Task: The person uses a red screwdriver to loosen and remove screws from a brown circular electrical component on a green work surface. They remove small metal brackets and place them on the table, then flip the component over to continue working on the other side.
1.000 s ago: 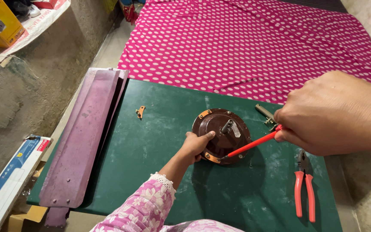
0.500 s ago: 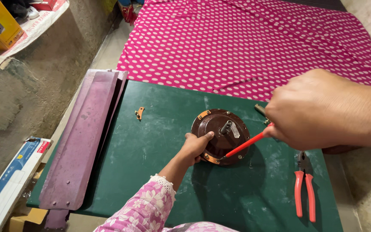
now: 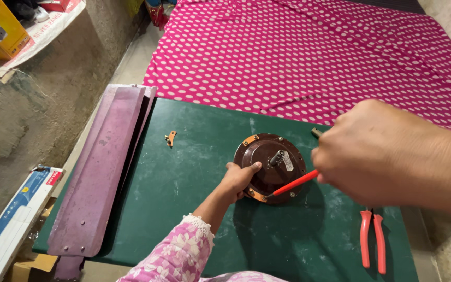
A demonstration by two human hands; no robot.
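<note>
Brown motor housing (image 3: 271, 167) worked on at the green desk (image 3: 184, 177) centre.
A red-handled screwdriver (image 3: 293, 184) is gripped in the right hand (image 3: 377, 151), fingers closed; the housing's near-left edge is steadied by the left hand (image 3: 238, 180). Red pliers (image 3: 372, 237) are seen near right.

The table (image 3: 194, 209) is dark green, dusted whitish. The round motor housing (image 3: 271, 166) is dark brown with copper-orange tabs. The screwdriver (image 3: 294, 183) looks red, the pliers (image 3: 372, 237) orange-red. Behind lies a pink cloth (image 3: 309, 57) with white dots. The fan blades (image 3: 100, 167) are dull purple, the sleeve (image 3: 176, 256) pink floral.
</note>
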